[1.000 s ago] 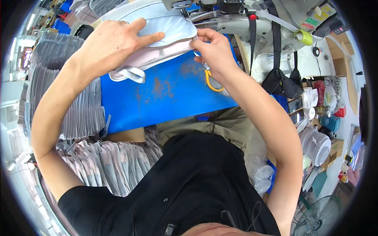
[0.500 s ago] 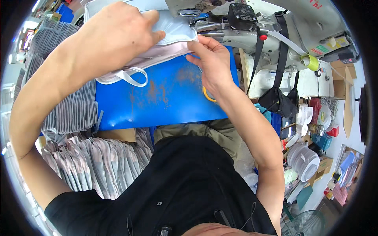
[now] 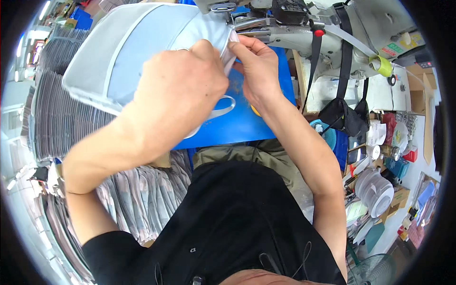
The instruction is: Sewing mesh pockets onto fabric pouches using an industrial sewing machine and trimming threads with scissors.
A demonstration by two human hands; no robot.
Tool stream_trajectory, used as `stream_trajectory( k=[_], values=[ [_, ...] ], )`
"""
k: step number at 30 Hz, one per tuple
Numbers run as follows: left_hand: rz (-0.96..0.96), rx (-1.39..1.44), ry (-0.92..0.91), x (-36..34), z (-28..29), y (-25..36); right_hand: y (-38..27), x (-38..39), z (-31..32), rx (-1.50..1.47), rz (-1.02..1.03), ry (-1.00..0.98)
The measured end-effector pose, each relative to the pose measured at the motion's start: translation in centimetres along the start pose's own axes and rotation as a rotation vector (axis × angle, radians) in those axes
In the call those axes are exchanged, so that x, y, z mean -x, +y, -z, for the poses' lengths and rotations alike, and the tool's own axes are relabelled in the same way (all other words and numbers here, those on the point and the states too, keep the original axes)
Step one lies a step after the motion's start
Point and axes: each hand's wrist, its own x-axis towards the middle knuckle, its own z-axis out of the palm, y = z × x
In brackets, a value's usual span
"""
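Observation:
A padded fabric piece (image 3: 142, 45), panelled in light blue and pale grey with bound seams, spreads from the blue work surface (image 3: 247, 130) toward the sewing machine (image 3: 332, 28). My right hand (image 3: 260, 69) pinches its right corner, where a pale pink layer (image 3: 230, 56) shows, just in front of the machine's metal parts. Close beside it, my left hand (image 3: 187, 83) is closed at the piece's near right edge; its fingertips are hidden behind the knuckles. A white strap loop (image 3: 225, 108) sticks out below the left hand. Part of an orange ring (image 3: 255, 110) peeks out beside my right wrist.
Tall stacks of grey panels (image 3: 71, 114) stand at the left. Below the work surface hang many pink-and-grey pieces (image 3: 137, 199). Black straps with a pouch (image 3: 339, 116) dangle from the machine. Spools (image 3: 375, 192) and boxes crowd the right side.
My left hand has moved right and nearer, close to my right hand. The fabric piece has swung over toward me, its blue and grey face now spread out. The right hand keeps its pinch at the corner.

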Motion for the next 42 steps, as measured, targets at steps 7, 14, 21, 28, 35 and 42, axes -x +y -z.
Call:
stream_trajectory(
  k=[7, 14, 21, 28, 35, 42],
  values=[
    [0.110, 0.101, 0.000, -1.3, -1.2, 3.0, 0.7, 1.1, 0.9, -0.030, 0.011, -0.049],
    [0.196, 0.234, 0.031, -2.7, -2.2, 3.7, 0.7, 1.2, 1.0, -0.114, 0.026, -0.069],
    [0.282, 0.397, 0.185, -4.1, -4.7, 3.0, -0.2, 1.8, 3.7, 0.394, 0.280, -0.136],
    [0.353, 0.882, 0.281, -0.5, -7.9, 3.1, -4.6, 8.8, 6.2, 1.031, 0.621, -0.171],
    [0.368, 0.929, 0.595, 2.8, -11.5, 7.0, -5.4, 9.2, 6.6, 1.293, 0.558, -0.352],
    [0.383, 0.856, 0.766, 3.5, -13.3, 7.6, -5.4, 7.8, 4.0, 1.053, 0.554, -0.249]
  ],
)
